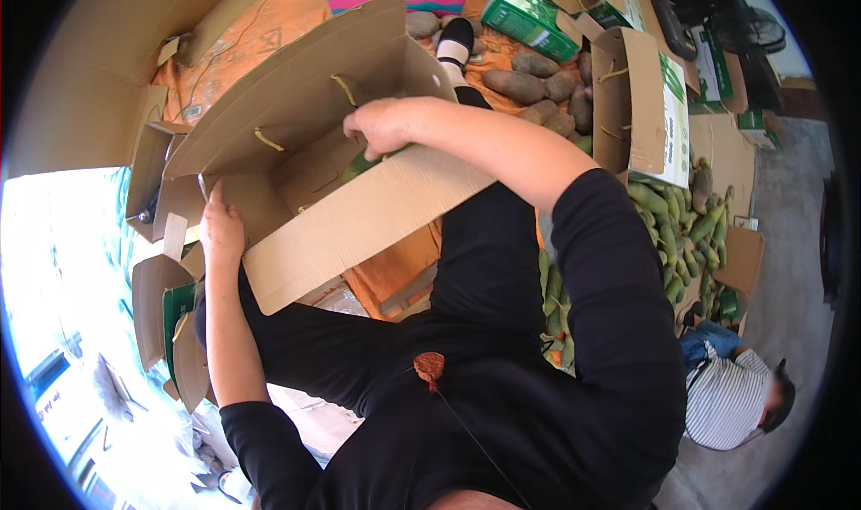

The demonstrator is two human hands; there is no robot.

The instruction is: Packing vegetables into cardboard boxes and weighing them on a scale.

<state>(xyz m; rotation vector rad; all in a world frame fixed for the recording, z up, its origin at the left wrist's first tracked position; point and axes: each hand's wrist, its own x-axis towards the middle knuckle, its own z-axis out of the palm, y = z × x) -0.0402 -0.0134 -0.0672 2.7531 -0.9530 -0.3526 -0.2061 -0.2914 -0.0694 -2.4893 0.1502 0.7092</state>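
An open cardboard box (368, 227) with raised flaps and yellow rope handles tilts across my lap. My left hand (222, 227) grips its left edge, with the fingers along the cardboard. My right hand (381, 126) reaches over the near flap into the box, its fingers bent down around a long green radish (359, 167). The flap and the hand hide most of that radish. The inside of the box shows bare brown cardboard around it.
Green radishes (677, 227) lie piled at the right, with brown tubers (516, 87) on an orange sheet ahead. Other cartons stand around: a green one (534, 17), a white-and-green one (646, 106), a large brown one (72, 70). Another person (731, 398) is at the lower right.
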